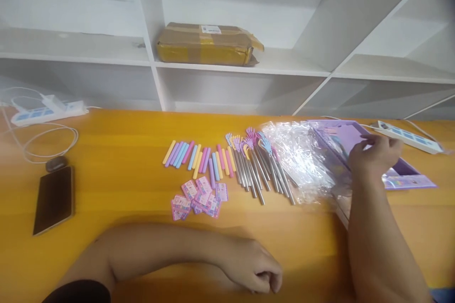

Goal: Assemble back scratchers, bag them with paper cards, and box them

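Observation:
My left hand [254,265] rests near the table's front edge with its fingers curled in, and nothing shows in them. My right hand [375,154] reaches over the open purple box [346,132] at the right; its fingertips are hidden, so I cannot tell what they hold. Left of the box lies a heap of clear plastic bags [302,161]. Beside it are several metal-rod back scratchers [258,165] with pastel hand-shaped heads. Several pastel tubes [185,154] lie in a loose row further left. Below these is a pile of small printed cards [202,196].
A dark phone [53,201] lies at the left, with a small black object [56,164] at its top. White power strips stand at the back left [50,112] and back right [408,136], with cables. A taped parcel [209,45] sits on the white shelf [295,61] behind.

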`<state>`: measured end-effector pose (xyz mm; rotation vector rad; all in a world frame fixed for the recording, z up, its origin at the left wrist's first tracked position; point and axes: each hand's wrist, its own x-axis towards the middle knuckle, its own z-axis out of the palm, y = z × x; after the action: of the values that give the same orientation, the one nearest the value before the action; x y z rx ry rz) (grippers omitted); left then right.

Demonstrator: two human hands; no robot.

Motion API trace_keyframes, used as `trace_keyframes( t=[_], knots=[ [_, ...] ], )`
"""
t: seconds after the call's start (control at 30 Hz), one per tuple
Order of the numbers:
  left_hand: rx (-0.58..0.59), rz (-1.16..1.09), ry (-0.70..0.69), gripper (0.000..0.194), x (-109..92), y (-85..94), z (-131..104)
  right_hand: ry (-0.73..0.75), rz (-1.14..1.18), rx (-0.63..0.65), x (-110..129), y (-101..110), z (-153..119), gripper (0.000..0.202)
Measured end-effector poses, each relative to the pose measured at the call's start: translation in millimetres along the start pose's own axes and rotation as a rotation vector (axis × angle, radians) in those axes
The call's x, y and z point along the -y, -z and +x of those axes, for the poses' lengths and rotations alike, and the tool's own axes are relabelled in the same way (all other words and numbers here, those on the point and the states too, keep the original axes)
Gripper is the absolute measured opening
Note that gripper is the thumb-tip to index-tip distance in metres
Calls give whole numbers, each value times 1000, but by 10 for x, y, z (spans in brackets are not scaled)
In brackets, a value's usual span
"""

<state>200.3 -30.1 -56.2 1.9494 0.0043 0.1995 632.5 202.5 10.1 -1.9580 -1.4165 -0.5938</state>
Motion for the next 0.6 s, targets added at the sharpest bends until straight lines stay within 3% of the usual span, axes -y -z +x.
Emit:
trace_keyframes(
  t=[0.13, 0.27, 0.4, 0.5, 0.53, 0.6],
  knots=[
    [-10, 25, -7, 12, -3, -14, -1, -115, 150, -73, 348, 211, 192, 31],
    [5, 15, 9, 13, -6, -3, -8, -42, 335, -20, 953, 516, 159, 20],
    [11, 58, 12, 13, 17, -13, -18, 169, 396, 260, 1535, 705, -335, 17],
    [-9, 85, -13, 13, 64, -35, -21, 368, 407, 529, 1781, 757, -854, 17],
    [-10, 88, -15, 14, 80, -41, -21, 404, 368, 583, 1825, 766, -1015, 21],
    [3, 86, -11, 14, 103, -48, -17, 393, 239, 561, 1872, 774, -1283, 24]
  ],
)
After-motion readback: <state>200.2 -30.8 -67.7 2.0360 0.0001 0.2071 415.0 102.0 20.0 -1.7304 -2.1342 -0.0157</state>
